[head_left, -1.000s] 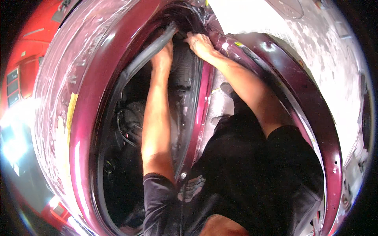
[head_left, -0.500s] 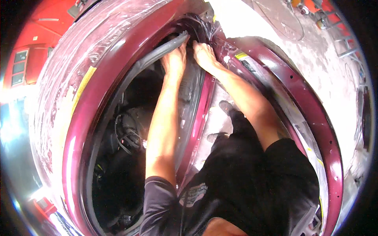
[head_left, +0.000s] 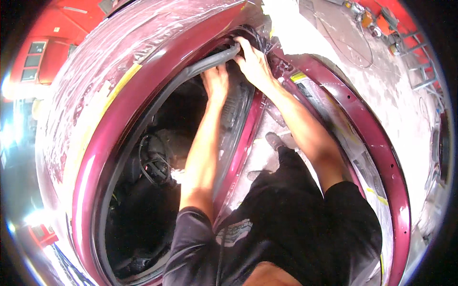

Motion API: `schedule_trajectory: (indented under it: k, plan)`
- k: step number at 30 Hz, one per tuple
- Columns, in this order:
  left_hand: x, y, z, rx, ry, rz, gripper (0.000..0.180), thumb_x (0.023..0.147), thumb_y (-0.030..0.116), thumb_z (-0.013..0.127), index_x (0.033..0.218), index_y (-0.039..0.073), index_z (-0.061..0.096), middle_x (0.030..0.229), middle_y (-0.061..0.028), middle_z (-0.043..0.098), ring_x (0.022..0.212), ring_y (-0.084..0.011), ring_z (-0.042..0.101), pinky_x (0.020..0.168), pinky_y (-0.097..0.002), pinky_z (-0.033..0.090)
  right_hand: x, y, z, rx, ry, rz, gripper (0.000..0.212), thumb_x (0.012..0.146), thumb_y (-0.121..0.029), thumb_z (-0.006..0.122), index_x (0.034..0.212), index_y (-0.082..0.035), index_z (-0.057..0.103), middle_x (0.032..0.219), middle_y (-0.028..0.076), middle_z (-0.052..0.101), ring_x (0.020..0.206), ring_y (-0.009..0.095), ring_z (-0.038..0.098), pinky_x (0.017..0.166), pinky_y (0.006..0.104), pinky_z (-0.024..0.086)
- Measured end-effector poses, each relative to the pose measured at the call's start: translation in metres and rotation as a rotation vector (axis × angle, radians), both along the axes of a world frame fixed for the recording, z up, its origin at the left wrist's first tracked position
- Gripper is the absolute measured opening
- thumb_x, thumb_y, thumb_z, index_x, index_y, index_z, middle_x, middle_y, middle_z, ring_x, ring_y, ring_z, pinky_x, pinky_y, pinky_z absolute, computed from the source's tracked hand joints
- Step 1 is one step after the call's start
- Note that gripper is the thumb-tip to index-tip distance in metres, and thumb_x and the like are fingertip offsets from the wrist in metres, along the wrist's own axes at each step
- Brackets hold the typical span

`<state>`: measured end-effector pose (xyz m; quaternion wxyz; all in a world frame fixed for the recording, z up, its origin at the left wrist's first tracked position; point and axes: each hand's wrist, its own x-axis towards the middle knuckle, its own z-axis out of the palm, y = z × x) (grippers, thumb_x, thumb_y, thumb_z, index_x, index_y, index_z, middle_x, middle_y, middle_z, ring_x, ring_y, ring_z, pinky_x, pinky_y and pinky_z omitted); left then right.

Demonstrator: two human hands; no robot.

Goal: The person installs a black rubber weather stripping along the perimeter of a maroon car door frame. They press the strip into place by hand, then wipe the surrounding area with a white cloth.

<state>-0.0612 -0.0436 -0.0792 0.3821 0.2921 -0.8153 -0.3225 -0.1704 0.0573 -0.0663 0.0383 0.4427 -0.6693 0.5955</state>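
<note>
A grey-black rubber door seal (head_left: 202, 64) runs along the maroon door frame (head_left: 112, 112) and bows away from it near the top of the opening. My right hand (head_left: 254, 66) is closed around the seal's upper part, thumb and fingers pinching it. Just below and to the left, my left hand (head_left: 216, 82) has its fingers curled up against the seal's underside. Its fingertips are partly hidden behind the rubber. Both forearms reach forward, the left one across the dark car interior.
A steering wheel (head_left: 155, 159) shows inside the car. Clear plastic film (head_left: 119, 52) and yellow tape (head_left: 121, 88) cover the body outside the frame. To my right stands the open maroon door (head_left: 377, 131), partly masked. A ladder (head_left: 420, 64) is at the far right.
My right hand has come left onto the seal and now pinches it. My left hand has slid lower, away from the part it held. The whole view has shifted slightly.
</note>
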Motion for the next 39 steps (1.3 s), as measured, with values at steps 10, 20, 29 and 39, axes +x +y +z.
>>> schedule_trajectory:
  k: [10,20,29,39]
  plan:
    - [0.052,0.058,0.123,0.696,0.669,0.123,0.033,0.087,0.017,0.077,0.108,-0.006,0.066,0.098,-0.0128,0.067,0.082,-0.0270,0.069,0.064,-0.0386,0.063,-0.021,-0.013,-0.022,0.067,0.225,-0.047,0.035,0.082,0.007,0.056,0.113,-0.009,0.052,0.089,0.022,0.063,0.082,0.047,0.065,0.065,0.0516,0.054]
    - [0.053,0.077,0.101,0.615,0.625,0.167,0.017,0.090,0.007,0.069,0.095,-0.009,0.065,0.091,-0.0145,0.067,0.070,-0.0203,0.068,0.056,-0.0320,0.064,-0.026,-0.020,-0.039,0.042,0.399,-0.083,0.049,0.080,0.007,0.057,0.125,-0.013,0.054,0.094,0.022,0.064,0.082,0.046,0.066,0.066,0.0509,0.054]
    - [0.078,0.088,0.092,0.572,0.522,0.064,0.022,0.094,0.012,0.069,0.106,-0.007,0.067,0.099,-0.0139,0.069,0.081,-0.0184,0.069,0.060,-0.0316,0.063,-0.018,-0.020,-0.031,0.166,0.331,-0.115,0.027,0.086,0.006,0.050,0.110,-0.005,0.054,0.092,0.024,0.065,0.084,0.048,0.065,0.068,0.0506,0.054]
    - [0.087,0.088,0.087,0.559,0.648,0.105,0.020,0.093,0.006,0.070,0.108,-0.005,0.065,0.104,-0.0141,0.065,0.085,-0.0184,0.066,0.069,-0.0359,0.066,-0.029,-0.028,-0.024,0.139,0.406,-0.121,0.030,0.085,-0.001,0.056,0.115,-0.007,0.057,0.080,0.023,0.066,0.070,0.047,0.066,0.059,0.0546,0.053]
